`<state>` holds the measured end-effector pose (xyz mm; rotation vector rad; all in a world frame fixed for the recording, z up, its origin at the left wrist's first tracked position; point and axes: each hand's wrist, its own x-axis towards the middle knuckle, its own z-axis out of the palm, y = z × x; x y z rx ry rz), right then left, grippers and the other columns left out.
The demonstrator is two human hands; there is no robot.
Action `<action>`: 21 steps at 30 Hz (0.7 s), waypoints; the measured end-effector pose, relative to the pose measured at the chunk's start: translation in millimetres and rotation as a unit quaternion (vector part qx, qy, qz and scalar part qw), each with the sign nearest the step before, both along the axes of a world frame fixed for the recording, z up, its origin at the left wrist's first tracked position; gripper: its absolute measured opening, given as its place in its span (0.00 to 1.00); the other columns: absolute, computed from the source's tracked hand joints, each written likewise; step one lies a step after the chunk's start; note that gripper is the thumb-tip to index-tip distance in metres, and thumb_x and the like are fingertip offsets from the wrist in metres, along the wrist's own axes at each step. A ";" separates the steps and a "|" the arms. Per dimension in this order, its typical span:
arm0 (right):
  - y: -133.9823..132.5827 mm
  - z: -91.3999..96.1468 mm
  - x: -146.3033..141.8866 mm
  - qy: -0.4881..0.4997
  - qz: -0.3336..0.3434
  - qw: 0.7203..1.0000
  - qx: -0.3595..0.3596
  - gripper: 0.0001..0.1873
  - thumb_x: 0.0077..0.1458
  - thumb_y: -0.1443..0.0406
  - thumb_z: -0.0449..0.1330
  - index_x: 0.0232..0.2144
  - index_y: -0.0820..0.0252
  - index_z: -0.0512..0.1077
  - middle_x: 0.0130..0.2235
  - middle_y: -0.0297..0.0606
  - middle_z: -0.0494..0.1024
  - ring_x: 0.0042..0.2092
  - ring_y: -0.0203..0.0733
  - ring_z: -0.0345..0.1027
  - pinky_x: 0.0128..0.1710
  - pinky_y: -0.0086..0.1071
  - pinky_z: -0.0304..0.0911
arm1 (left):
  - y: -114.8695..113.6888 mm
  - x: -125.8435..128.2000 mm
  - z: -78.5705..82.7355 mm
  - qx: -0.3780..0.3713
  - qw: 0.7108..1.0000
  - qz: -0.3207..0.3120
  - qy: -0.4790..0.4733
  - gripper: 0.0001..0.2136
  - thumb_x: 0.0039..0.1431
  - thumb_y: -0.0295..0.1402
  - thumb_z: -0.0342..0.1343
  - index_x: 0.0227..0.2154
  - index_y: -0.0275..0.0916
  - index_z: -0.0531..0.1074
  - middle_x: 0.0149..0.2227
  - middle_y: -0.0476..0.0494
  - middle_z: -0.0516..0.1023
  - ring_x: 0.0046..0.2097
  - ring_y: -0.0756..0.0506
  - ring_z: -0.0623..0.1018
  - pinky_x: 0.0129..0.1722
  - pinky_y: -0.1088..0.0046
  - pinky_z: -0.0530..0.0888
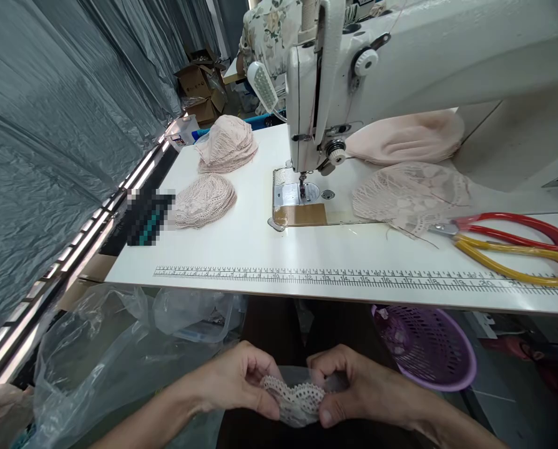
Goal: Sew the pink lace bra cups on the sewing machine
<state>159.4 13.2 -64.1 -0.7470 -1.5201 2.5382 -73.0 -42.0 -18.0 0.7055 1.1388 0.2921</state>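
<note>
Below the table edge, over the lap, a piece of pale lace fabric (pixel 300 402) with a scalloped edge is stretched between both hands. My left hand (pixel 246 383) pinches its left end between thumb and fingers. At the other end, my right hand (pixel 342 386) is closed on it the same way. Sheer material shows behind the lace. On the table above stands a white sewing machine (pixel 314 100), its presser foot (pixel 302 187) over the metal plate. Lace pieces (pixel 410 193) lie to the right of the needle, beside scissors (pixel 513 246) with one red and one yellow handle.
Two stacks of pink lace cups (pixel 227 146) (pixel 206 202) sit on the table's left. Smooth pink pieces (pixel 407 137) lie under the machine arm. Below are a purple basket (pixel 466 368) and a clear plastic bag (pixel 101 349). Another person (pixel 269 37) sits behind the machine.
</note>
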 end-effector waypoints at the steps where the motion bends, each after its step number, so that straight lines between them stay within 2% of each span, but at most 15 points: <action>1: 0.4 0.4 -0.3 0.001 0.000 1.000 -0.004 0.22 0.36 0.54 0.73 0.22 0.63 0.70 0.25 0.26 0.65 0.28 0.31 0.55 0.26 0.26 0.46 | -1.1 -0.4 -1.0 0.006 1.000 -0.005 0.009 0.20 0.34 0.42 0.73 0.26 0.33 0.78 0.23 0.51 0.74 0.25 0.54 0.70 0.30 0.78 0.69; 5: 2.5 0.2 -1.3 -0.003 0.003 1.000 -0.005 0.20 0.37 0.56 0.73 0.21 0.64 0.69 0.24 0.27 0.65 0.27 0.31 0.53 0.25 0.26 0.45 | -5.7 -3.7 -2.4 0.031 0.998 -0.021 0.046 0.17 0.40 0.45 0.70 0.24 0.33 0.78 0.22 0.51 0.74 0.24 0.54 0.69 0.30 0.78 0.68; 9: 2.9 3.3 -3.7 -0.004 0.011 1.000 -0.003 0.20 0.38 0.57 0.73 0.21 0.64 0.69 0.24 0.26 0.65 0.26 0.30 0.53 0.24 0.26 0.44 | -2.7 -7.3 3.2 0.056 0.995 -0.065 0.050 0.16 0.43 0.44 0.68 0.27 0.35 0.80 0.22 0.51 0.73 0.25 0.53 0.68 0.28 0.79 0.67; 15: 2.8 7.3 -4.1 -0.010 0.024 0.999 0.028 0.20 0.39 0.56 0.72 0.21 0.63 0.69 0.22 0.25 0.62 0.26 0.30 0.51 0.24 0.25 0.44 | 16.4 -0.6 15.7 0.077 0.984 -0.153 0.053 0.20 0.38 0.45 0.70 0.33 0.37 0.80 0.24 0.52 0.72 0.27 0.52 0.67 0.28 0.78 0.64; 21: 5.3 15.8 -4.8 -0.009 0.035 0.999 0.026 0.19 0.40 0.55 0.71 0.22 0.64 0.70 0.23 0.26 0.64 0.26 0.30 0.52 0.24 0.25 0.45 | 35.7 13.0 21.8 0.116 0.962 -0.239 0.065 0.20 0.37 0.47 0.71 0.26 0.36 0.75 0.21 0.56 0.65 0.24 0.55 0.61 0.21 0.81 0.56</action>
